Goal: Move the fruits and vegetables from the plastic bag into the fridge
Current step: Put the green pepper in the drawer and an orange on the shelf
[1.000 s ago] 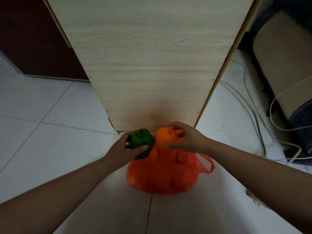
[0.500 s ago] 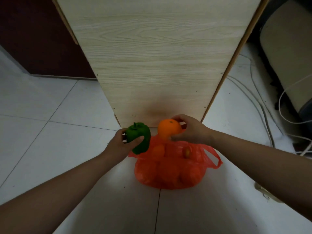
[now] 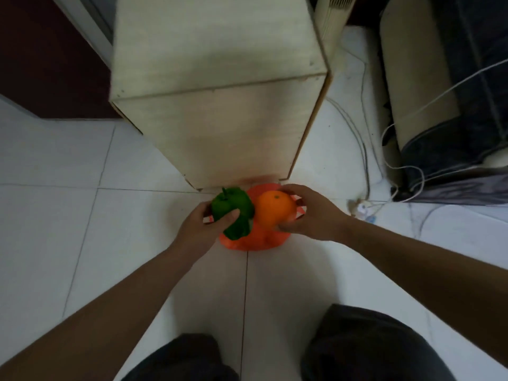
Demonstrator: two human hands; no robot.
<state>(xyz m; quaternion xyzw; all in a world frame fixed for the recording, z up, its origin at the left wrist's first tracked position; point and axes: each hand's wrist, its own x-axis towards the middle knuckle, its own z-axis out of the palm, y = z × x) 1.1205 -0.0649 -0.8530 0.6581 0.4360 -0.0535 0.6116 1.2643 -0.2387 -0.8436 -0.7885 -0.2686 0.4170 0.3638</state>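
Note:
My left hand (image 3: 202, 229) grips a green bell pepper (image 3: 233, 211) with thumb and fingers curled round it. My right hand (image 3: 310, 213) holds an orange (image 3: 273, 209) right beside the pepper. Both are lifted above the orange plastic bag (image 3: 255, 239), which lies on the white tile floor and is mostly hidden under the fruit and my hands. Just beyond the bag stands a tall pale wood-grain cabinet (image 3: 220, 111), its front shut.
White cables (image 3: 362, 149) and a power strip (image 3: 362, 209) lie on the floor at the right. A dark rolled bundle (image 3: 445, 138) fills the far right. A dark brown door (image 3: 41, 59) is at the back left. My knees (image 3: 365, 347) show at the bottom.
I have risen, so the view is now higher and shows the cabinet's top. Both hands have lifted the pepper and the orange up and away from the bag.

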